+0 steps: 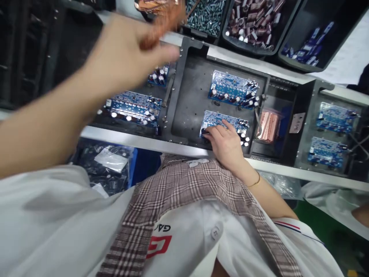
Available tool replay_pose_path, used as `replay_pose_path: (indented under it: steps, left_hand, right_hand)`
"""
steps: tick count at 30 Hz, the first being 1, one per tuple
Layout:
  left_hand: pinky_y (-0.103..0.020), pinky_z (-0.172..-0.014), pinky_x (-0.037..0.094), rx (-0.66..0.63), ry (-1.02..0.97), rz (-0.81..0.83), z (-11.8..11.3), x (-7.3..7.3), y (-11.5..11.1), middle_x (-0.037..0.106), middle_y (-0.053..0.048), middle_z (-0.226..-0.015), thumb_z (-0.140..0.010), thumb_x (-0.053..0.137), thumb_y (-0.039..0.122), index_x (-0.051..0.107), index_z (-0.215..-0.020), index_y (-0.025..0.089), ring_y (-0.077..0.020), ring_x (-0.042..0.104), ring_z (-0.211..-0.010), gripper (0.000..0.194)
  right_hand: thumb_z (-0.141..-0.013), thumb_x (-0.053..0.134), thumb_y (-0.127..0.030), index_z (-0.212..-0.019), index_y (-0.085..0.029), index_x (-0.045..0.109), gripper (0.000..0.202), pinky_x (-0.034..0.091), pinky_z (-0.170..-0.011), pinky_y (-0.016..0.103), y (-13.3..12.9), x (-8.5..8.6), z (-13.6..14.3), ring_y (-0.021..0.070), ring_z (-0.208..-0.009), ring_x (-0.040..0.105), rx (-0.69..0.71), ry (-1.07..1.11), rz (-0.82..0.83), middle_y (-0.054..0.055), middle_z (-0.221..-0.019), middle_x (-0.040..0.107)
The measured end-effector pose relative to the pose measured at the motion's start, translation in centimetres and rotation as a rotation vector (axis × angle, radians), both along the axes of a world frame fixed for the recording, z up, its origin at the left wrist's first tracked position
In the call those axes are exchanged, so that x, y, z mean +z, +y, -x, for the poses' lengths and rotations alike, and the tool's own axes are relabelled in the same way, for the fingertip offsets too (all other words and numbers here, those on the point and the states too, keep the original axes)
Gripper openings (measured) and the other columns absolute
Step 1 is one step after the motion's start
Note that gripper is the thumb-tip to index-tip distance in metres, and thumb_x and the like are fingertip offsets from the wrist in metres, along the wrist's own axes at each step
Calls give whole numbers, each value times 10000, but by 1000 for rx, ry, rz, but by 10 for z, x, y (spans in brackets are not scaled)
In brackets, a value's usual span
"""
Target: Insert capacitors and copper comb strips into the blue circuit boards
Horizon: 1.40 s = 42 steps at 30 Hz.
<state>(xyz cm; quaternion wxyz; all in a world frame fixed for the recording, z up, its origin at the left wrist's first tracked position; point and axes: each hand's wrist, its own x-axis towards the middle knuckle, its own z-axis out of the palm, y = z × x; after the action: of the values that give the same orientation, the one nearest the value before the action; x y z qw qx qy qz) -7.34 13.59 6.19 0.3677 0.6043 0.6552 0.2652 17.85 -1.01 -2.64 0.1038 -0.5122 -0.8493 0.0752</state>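
My left hand (129, 52), smeared by motion, is raised over the left part of the line, closed around a copper-coloured piece (163, 29) whose shape is blurred. Below, my right hand (226, 144) rests over the near circuit board (220, 117) in the middle black tray (187, 100). Its thumb and index finger pinch a small dark capacitor (204, 132) at the board's left edge. Just behind lies another blue circuit board (230, 90) with several capacitors along its near side.
Along the back stand bins of small metal parts (206, 19), brown capacitors (256, 23) and blue capacitors (311, 48). A pack of copper bars (268, 125) lies right of the tray. More boards sit left (135, 107) and right (336, 117). A metal rail (138, 140) runs in front.
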Motion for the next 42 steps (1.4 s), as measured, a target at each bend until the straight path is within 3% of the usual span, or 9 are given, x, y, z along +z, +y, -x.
replay_pose_path:
  steps: [3, 7, 13, 17, 20, 24, 29, 36, 42]
  left_hand:
    - [-201, -553, 267, -240, 545, -41, 18, -17, -78, 478, 33, -556, -808, 656, 488, 738, -846, 121, -98, 446, -544, 378]
    - [-294, -621, 384, -166, 745, 164, 29, -51, -137, 628, -48, -630, -862, 541, 518, 729, -990, 177, -237, 611, -633, 410]
    - [-398, -717, 454, -49, 738, 225, 12, -73, -141, 702, -143, -782, -852, 508, 514, 695, -992, 178, -338, 663, -772, 410]
    - [-379, -724, 460, 11, 711, 193, 6, -77, -139, 679, -117, -740, -852, 524, 476, 694, -962, 172, -303, 654, -738, 365]
    - [-288, -673, 437, 137, 521, 84, 6, -74, -142, 576, -19, -607, -826, 586, 425, 683, -932, 191, -193, 579, -614, 274]
    - [-198, -500, 316, 299, -128, -17, 7, -67, -147, 366, 57, -530, -761, 691, 326, 663, -845, 191, -81, 341, -468, 162]
    - [-157, -348, 111, 458, -997, 486, 1, -67, -152, 238, 96, -511, -682, 710, 252, 568, -723, 165, -34, 175, -389, 171]
    - [-123, -330, 103, 519, -1214, 664, -4, -58, -160, 202, 100, -542, -766, 598, 219, 485, -732, 171, -24, 175, -384, 128]
    - [-133, -363, 160, 545, -1303, 628, -11, -48, -174, 215, 88, -565, -813, 576, 225, 360, -673, 191, -27, 196, -410, 259]
  right_hand:
    - [-976, 438, -276, -989, -165, 645, 235, 396, -1078, 425, 0, 0, 2, 170, -793, 611, 3, 3, -15, 50, -856, 679]
    - [-969, 457, -271, -982, -172, 644, 212, 409, -1064, 432, 2, -1, 1, 173, -801, 626, 8, 16, -13, 47, -877, 693]
    - [-972, 451, -252, -982, -180, 640, 203, 413, -1062, 427, 4, 0, -1, 176, -851, 646, 15, 18, -5, 43, -905, 707]
    - [-969, 464, -247, -991, -182, 637, 186, 396, -1080, 428, 5, 3, -2, 170, -866, 650, 38, 29, 20, 36, -907, 710]
    - [-967, 469, -251, -986, -190, 635, 177, 388, -1086, 443, 5, 3, -2, 165, -836, 645, 51, 24, 18, 24, -890, 707]
    - [-971, 443, -210, -1017, -203, 626, 189, 350, -1116, 470, 1, 1, -2, 161, -868, 634, 92, 5, -10, 27, -960, 708]
    - [-960, 424, -150, -1061, -226, 634, 245, 359, -1103, 474, 5, 4, -7, 174, -1020, 585, 288, -60, -51, 40, -1061, 692]
    - [-974, 396, -145, -1046, -201, 649, 269, 352, -1096, 462, 12, 20, 1, 177, -932, 584, 389, -221, -91, 32, -913, 684]
    - [-949, 512, -378, -1241, -219, 575, 339, 450, -976, 371, -4, 50, 58, 195, -1038, 594, 244, 165, -38, 71, -1134, 674]
